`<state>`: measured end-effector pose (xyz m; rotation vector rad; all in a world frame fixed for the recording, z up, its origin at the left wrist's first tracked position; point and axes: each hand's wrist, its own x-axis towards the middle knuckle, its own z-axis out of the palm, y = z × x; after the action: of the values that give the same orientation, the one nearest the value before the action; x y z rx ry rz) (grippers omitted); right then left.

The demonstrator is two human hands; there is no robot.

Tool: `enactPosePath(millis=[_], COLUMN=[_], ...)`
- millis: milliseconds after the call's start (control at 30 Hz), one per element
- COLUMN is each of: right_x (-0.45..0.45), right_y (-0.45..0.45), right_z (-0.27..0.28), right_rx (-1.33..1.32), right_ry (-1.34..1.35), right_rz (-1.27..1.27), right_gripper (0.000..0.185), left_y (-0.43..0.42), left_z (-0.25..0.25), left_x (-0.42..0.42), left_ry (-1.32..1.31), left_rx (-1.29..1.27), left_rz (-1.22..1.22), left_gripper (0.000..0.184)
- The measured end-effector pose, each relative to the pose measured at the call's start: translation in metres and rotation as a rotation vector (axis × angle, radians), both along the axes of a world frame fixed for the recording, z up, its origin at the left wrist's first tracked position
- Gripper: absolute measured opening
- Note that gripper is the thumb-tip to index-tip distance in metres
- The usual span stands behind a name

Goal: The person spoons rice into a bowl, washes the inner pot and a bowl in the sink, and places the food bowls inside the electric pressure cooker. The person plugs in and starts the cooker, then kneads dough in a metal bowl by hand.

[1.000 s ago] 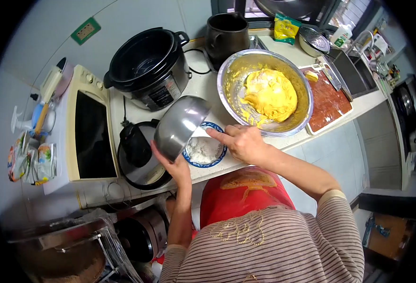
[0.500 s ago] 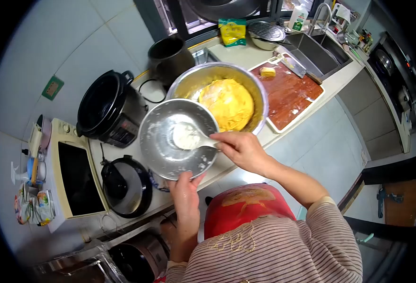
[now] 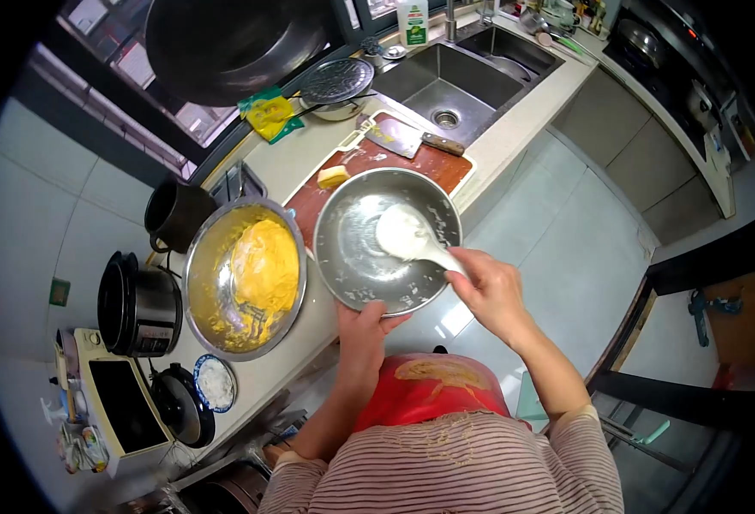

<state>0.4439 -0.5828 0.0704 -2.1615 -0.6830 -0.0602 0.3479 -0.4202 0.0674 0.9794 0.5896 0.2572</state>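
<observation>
My left hand [image 3: 363,332] grips the near-left rim of a steel bowl [image 3: 352,265], which is held up over the near edge of the cutting board. White flecks cling to the bowl's inner wall. Pinched in my right hand [image 3: 491,291] is the handle of a white spoon [image 3: 406,233], its head heaped with white powder inside the bowl. To the left, a large metal basin [image 3: 195,300] holds yellow dough [image 3: 266,265]. A blue-rimmed bowl of white powder [image 3: 215,383] sits on the counter below that basin.
On the red-brown cutting board [image 3: 433,167] lie a cleaver [image 3: 399,139] and a yellow piece [image 3: 333,176]. Behind it is the sink [image 3: 446,86]. A black pot lid [image 3: 189,411], a cooker [image 3: 150,308] and a microwave [image 3: 125,407] stand at left.
The steel bowl and both hands have moved right, away from the blue-rimmed bowl, past the dough basin to the cutting board. The spoon now carries powder inside the steel bowl. The view has swung right.
</observation>
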Motion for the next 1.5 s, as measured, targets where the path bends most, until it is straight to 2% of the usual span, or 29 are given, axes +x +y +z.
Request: enactPosePath(millis=[133,233,333,400,467,533,567,667,733,767,833,933,967,1067,1233,1333,1367,1467,1500], right_x=[0.021,0.028,0.032,0.028,0.018,-0.002,-0.017,-0.052,-0.077,-0.085,-0.107,-0.147,-0.159,-0.199,-0.242,-0.256,-0.257,-0.262,-0.262], right_y=[-0.012,-0.002,0.016,0.033,0.061,0.091,0.105,0.134,0.154,0.162,0.182,0.22,0.233,0.27,0.309,0.322,0.325,0.332,0.335], right_z=[0.0,0.001,0.004,-0.001,0.003,0.01,0.015,0.005,-0.006,-0.006,-0.01,-0.023,-0.025,-0.032,-0.046,-0.043,-0.04,-0.043,-0.044], right_rx=[0.028,-0.018,-0.024,-0.049,0.049,0.099,0.103,0.204,0.368,0.366,0.371,0.409,0.383,0.344,0.272,0.212,0.17,0.135,0.121], right_ry=[-0.125,-0.222,-0.288,-0.274,-0.2,-0.049,0.06,0.372,0.561,0.687,0.761,0.745,0.772,0.867,0.913,0.945,0.99,1.041,1.033], right_rz=[-0.108,0.145,0.484,0.689,0.746,0.768,0.761,0.73,0.712,0.704,0.676,0.688,0.687,0.669,0.655,0.659,0.658,0.641,0.657], right_gripper=[0.026,0.028,0.031,0.031,0.03,0.03,0.03,0.03,0.031,0.034,0.035,0.035,0.034,0.032,0.032,0.031,0.031,0.031,0.031], left_y=[-0.024,-0.018,0.008,0.016,0.026,0.039,0.05,0.088,0.125,0.143,0.18,0.238,0.255,0.301,0.343,0.354,0.355,0.336,0.327], left_z=[-0.005,-0.011,-0.007,-0.008,-0.006,-0.003,-0.012,0.0,-0.01,-0.012,-0.011,-0.032,-0.04,-0.061,-0.085,-0.092,-0.09,-0.083,-0.098], left_x=[0.029,0.031,0.013,-0.009,-0.036,-0.064,-0.08,-0.131,-0.175,-0.195,-0.231,-0.289,-0.304,-0.34,-0.365,-0.376,-0.383,-0.374,-0.367], left_ry=[0.092,0.066,0.058,0.117,0.132,0.095,0.159,0.066,0.019,0.009,-0.006,-0.031,0.039,0.085,0.068,0.141,0.226,0.472,0.522], left_rx=[-0.008,-0.025,-0.038,-0.023,0.007,0.059,0.049,0.071,0.09,0.135,0.221,0.25,0.293,0.286,0.034,-0.044,-0.063,0.282,0.67], left_rz=[-0.179,-0.194,-0.168,-0.01,0.169,0.306,0.41,0.639,0.844,0.947,1.141,1.186,1.197,1.085,0.977,0.974,0.879,1.1,1.323], left_gripper=[0.065,0.067,0.058,0.057,0.057,0.056,0.055,0.065,0.061,0.06,0.059,0.06,0.059,0.06,0.058,0.065,0.066,0.062,0.046])
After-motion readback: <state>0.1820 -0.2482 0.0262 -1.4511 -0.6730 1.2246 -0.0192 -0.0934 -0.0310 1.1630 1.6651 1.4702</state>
